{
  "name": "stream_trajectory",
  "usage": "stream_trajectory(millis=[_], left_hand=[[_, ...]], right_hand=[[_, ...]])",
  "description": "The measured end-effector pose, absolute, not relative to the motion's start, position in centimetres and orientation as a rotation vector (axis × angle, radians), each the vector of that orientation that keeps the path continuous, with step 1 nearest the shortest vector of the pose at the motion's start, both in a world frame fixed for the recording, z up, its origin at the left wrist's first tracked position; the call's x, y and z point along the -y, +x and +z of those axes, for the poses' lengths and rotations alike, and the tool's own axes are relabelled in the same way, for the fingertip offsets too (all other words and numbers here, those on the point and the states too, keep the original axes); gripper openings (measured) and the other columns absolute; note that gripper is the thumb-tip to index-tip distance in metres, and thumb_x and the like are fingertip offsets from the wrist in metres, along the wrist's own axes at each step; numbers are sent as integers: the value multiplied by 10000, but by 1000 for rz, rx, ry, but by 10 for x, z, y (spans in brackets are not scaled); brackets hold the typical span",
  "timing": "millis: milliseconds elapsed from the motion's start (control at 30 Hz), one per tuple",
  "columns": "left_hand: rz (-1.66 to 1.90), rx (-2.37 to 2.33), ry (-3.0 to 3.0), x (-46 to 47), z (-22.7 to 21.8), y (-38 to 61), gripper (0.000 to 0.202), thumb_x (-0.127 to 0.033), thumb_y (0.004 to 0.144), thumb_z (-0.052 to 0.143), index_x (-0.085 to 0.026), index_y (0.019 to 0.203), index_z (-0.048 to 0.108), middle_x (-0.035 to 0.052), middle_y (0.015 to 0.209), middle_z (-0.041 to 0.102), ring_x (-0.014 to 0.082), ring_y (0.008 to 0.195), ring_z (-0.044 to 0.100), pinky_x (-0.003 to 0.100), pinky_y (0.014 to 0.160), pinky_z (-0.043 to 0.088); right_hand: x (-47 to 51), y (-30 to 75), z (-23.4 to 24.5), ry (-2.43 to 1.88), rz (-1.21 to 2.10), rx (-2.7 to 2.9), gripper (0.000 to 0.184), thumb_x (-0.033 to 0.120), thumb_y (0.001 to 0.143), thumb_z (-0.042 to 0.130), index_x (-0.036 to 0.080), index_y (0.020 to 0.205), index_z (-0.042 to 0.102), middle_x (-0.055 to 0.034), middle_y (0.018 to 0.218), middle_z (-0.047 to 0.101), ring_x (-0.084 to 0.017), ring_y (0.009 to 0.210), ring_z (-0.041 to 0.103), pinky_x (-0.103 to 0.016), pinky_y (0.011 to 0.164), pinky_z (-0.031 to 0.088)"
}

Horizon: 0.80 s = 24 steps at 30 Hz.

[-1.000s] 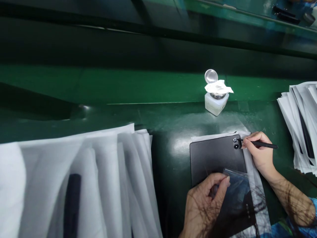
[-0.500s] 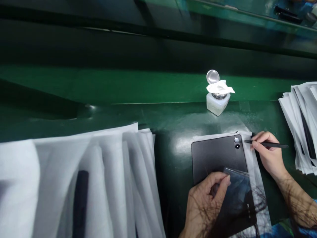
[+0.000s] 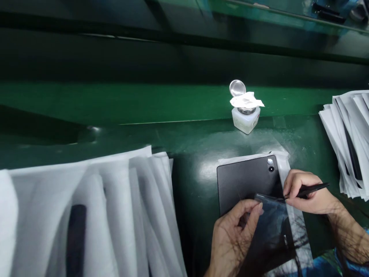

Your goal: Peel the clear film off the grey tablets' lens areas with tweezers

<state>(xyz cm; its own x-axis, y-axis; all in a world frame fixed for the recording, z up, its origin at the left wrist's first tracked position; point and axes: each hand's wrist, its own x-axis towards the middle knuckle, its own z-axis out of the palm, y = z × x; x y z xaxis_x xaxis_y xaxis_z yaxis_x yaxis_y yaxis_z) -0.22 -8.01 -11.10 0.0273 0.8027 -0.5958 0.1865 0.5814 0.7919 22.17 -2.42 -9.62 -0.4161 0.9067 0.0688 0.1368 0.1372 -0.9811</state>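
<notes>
A dark grey tablet (image 3: 245, 177) lies back up on a white sleeve (image 3: 283, 164), its camera lenses at the top right corner. My left hand (image 3: 232, 236) pinches the upper left corner of a small clear plastic bag (image 3: 273, 217) over the tablet's lower half. In my right hand (image 3: 309, 192) are slim black tweezers (image 3: 319, 187), held like a pen, their tip at the bag's upper edge. Whether the tip is inside the bag or only touches its edge, I cannot tell. Loose hair partly covers both wrists and the lower tablet.
Beyond the tablet stands a small white dispenser bottle (image 3: 245, 120) with its round metal lid up and a crumpled white wipe (image 3: 246, 100) on top. White sleeves holding dark devices stand at the left (image 3: 115, 215) and far right (image 3: 353, 146). A glass shelf (image 3: 288, 11) crosses the top.
My right hand has brought the tweezers down from beside the camera lenses to the bag's upper edge. My left hand keeps its pinch on the bag. The view has shifted slightly.
</notes>
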Motion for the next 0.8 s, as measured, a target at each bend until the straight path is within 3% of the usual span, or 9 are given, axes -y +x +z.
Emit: stream_trajectory(millis=[533,667,800], left_hand=[[628,-1507,924,78,-110,0,204,-419,804,663,-262,735,773,-27,647,766,150,548,605,240,565,490],[620,-1514,925,78,-110,0,213,-408,813,654,-248,742,775,-14,650,770,161,542,602,262,564,491],[598,-1529,888,79,-110,0,246,-447,810,664,-239,741,776,-3,664,762,176,581,618,264,572,507]], right_hand=[[33,222,-98,-917,1400,1638,243,69,750,778,273,740,647,5,734,743,-158,671,712,-264,601,570],[33,215,-103,-960,1436,1344,222,110,746,806,279,746,662,21,721,723,-163,619,695,-273,540,553],[23,207,-118,-1266,1227,972,215,190,770,811,257,693,622,54,665,682,-136,505,641,-269,493,501]])
